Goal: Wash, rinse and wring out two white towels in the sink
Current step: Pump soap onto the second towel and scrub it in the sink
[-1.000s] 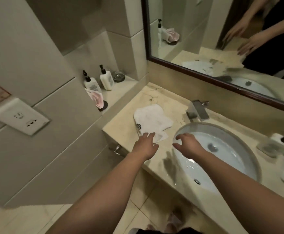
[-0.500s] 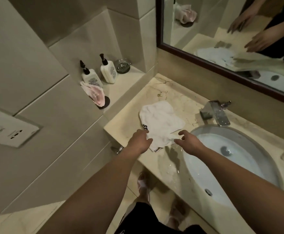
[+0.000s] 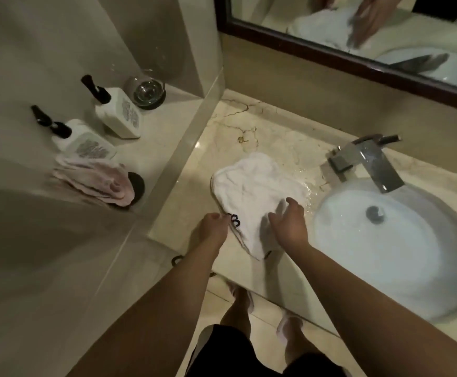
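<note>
A white towel (image 3: 254, 190) with black lettering on one edge lies crumpled on the marble counter (image 3: 260, 126), left of the oval sink (image 3: 401, 254). My left hand (image 3: 213, 229) pinches the towel's near left edge by the lettering. My right hand (image 3: 288, 221) hovers over the towel's near right part, fingers curled and apart, touching or just above the cloth. No second white towel is in view. The sink basin holds no towel.
A square chrome tap (image 3: 368, 161) stands behind the sink. On a side ledge sit two white pump bottles (image 3: 118, 110), a glass (image 3: 145, 89) and a pink cloth (image 3: 96, 180). A mirror (image 3: 357, 28) runs along the back wall. Water glistens on the counter by the tap.
Both hands have moved forward onto the towel: the left has taken hold of its lettered edge, the right has come from the sink rim over the cloth. The view has shifted left and closer.
</note>
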`<state>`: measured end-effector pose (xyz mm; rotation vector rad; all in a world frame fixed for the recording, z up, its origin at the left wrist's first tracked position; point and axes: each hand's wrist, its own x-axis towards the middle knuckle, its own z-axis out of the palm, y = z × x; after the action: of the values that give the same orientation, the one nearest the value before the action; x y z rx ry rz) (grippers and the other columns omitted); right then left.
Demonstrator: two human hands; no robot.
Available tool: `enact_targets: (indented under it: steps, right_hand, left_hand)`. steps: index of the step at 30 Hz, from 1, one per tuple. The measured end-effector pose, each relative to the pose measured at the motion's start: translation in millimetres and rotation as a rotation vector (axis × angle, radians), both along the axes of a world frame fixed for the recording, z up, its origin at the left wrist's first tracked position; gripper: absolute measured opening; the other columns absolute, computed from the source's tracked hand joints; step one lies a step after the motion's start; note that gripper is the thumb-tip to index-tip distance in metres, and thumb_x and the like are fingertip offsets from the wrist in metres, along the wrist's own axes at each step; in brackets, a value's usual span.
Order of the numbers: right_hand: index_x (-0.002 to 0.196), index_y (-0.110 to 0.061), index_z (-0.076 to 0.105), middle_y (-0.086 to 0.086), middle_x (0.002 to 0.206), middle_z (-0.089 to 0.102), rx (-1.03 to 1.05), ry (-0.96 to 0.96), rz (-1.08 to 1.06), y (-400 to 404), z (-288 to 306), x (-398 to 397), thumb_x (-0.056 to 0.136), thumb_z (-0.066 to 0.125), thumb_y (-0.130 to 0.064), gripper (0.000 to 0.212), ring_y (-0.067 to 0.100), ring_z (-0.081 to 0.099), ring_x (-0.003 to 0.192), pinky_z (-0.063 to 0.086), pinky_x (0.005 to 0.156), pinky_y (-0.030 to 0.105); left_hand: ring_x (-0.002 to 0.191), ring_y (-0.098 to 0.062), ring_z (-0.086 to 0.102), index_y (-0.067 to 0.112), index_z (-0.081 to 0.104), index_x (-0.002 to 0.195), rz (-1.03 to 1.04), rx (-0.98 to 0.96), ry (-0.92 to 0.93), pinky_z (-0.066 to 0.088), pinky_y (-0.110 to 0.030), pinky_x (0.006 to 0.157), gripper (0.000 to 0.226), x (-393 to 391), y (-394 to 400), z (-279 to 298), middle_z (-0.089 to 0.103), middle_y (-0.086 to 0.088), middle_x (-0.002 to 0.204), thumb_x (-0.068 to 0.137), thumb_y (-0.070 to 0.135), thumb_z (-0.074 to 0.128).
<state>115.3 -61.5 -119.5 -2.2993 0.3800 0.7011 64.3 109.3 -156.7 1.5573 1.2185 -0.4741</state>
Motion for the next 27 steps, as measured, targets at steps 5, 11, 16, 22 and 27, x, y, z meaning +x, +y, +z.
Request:
enact_targets:
  steps: [5,11,16,22,27]
  right_hand:
    - [0.095,-0.005,0.054,0.005,0.083,0.057,0.015,0.184,-0.127,17.4,-25.0,10.1,0.084,0.066,-0.045,0.042,0.027,0.056,0.077,0.037,0.061,0.030]
    - [0.055,-0.013,0.033,0.000,0.053,0.034,0.113,-0.132,-0.039,14.6,-6.4,5.8,0.093,0.049,-0.015,0.041,0.018,0.033,0.053,0.023,0.050,0.032]
    - [0.080,-0.009,0.050,-0.001,0.069,0.054,0.207,-0.295,-0.201,4.1,37.8,-4.6,0.103,0.042,-0.029,0.032,0.013,0.049,0.063,0.038,0.061,0.031]
    - [0.087,-0.011,0.056,0.001,0.073,0.059,0.172,-0.496,-0.359,-43.9,79.9,-0.6,0.103,0.045,-0.028,0.026,0.018,0.053,0.070,0.039,0.065,0.036]
    - [0.089,-0.012,0.059,0.002,0.078,0.061,0.042,-0.555,-0.495,-124.5,86.9,-7.4,0.103,0.046,-0.026,0.023,0.023,0.054,0.075,0.035,0.065,0.033]
  left_hand:
    - [0.057,-0.008,0.061,0.012,0.063,0.095,0.110,-0.279,-0.048,0.050,-0.019,0.052,0.013,12.4,4.5,-11.8,0.066,-0.004,0.083,0.096,0.025,0.063]
    - [0.073,-0.020,0.060,0.018,0.063,0.078,0.160,-0.435,-0.112,0.044,-0.030,0.070,0.028,29.6,1.4,3.4,0.067,-0.002,0.082,0.059,0.038,0.068]
    - [0.088,-0.027,0.069,0.011,0.068,0.093,0.141,-0.475,-0.236,0.053,-0.037,0.082,0.048,54.2,-16.1,44.3,0.073,-0.008,0.098,0.062,0.047,0.074]
    - [0.098,-0.020,0.071,0.016,0.064,0.121,-0.058,-0.497,-0.350,0.056,-0.034,0.083,0.050,82.5,-68.6,103.5,0.074,-0.005,0.107,0.092,0.057,0.058]
    - [0.107,-0.030,0.068,0.010,0.069,0.117,-0.198,-0.550,-0.289,0.051,-0.045,0.099,0.048,81.2,-136.2,115.4,0.075,-0.012,0.108,0.090,0.048,0.056]
